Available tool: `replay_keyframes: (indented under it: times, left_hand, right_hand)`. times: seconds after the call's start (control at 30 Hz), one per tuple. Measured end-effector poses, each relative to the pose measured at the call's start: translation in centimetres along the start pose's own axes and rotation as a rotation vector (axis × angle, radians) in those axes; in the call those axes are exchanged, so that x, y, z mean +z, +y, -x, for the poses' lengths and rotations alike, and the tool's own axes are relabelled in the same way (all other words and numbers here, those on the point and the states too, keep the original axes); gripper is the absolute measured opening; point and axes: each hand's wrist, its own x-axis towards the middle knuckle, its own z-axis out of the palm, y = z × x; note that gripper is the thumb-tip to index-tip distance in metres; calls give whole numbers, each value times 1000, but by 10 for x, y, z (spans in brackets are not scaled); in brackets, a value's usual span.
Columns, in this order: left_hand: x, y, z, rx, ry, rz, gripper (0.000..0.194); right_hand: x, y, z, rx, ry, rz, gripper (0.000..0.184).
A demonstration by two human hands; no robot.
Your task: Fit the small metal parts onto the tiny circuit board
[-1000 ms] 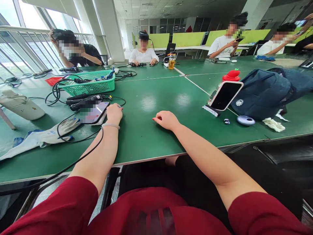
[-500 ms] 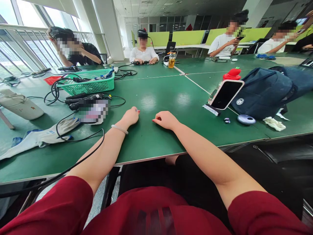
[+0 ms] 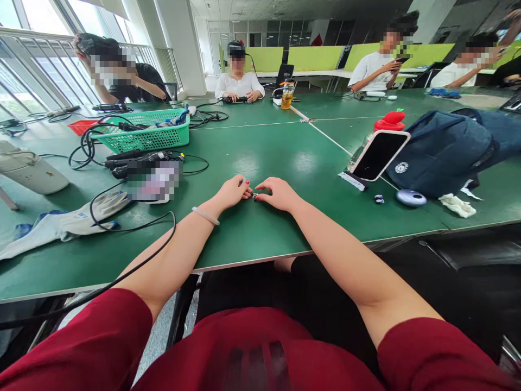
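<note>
L hand (image 3: 234,193) moved nr R hand (image 3: 280,194), R fingers parted, L grip unclear, by tiny shiny bit (image 3: 254,196).

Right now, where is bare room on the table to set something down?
Free: between the basket and the propped phone, beyond the left hand; also between the right hand and that phone. Crowded: left, around glove and cables.

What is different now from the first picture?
The left hand moved right, away from the left phone, to near the right hand. A small dark thing now shows at their fingertips; its grip is unclear. The basket and backpack stayed in place.
</note>
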Motion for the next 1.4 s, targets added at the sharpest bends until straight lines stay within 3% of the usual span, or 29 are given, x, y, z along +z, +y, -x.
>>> replay_keyframes:
  times: [0.1, 0.2, 0.33, 0.63, 0.83, 1.0, 1.23, 1.4]
  left_hand:
    - [6, 1, 1, 37, -39, 96, 17]
    - [4, 0, 1, 58, -5, 75, 16]
    - [-3, -6, -3, 110, 56, -41, 18]
    - [-6, -6, -1, 184, 108, -291, 34]
    - [-8, -5, 1, 173, 73, -226, 38]
    - [-8, -9, -1, 131, 52, -142, 31]
    - [-4, -8, -2, 149, 9, -46, 40]
    - [-1, -6, -1, 175, -19, -43, 45]
  right_hand:
    - [6, -2, 0, -83, -59, 57, 34]
    - [8, -3, -1, -86, -62, 77, 26]
    - [6, -7, -2, -19, -64, 61, 11]
    - [3, -8, -1, 65, -38, -20, 4]
    - [4, -5, -2, 72, -3, -77, 16]
    - [3, -4, -2, 77, 30, -100, 24]
    - [6, -3, -3, 208, 118, -388, 22]
    - [2, -6, -3, 233, 137, -335, 13]
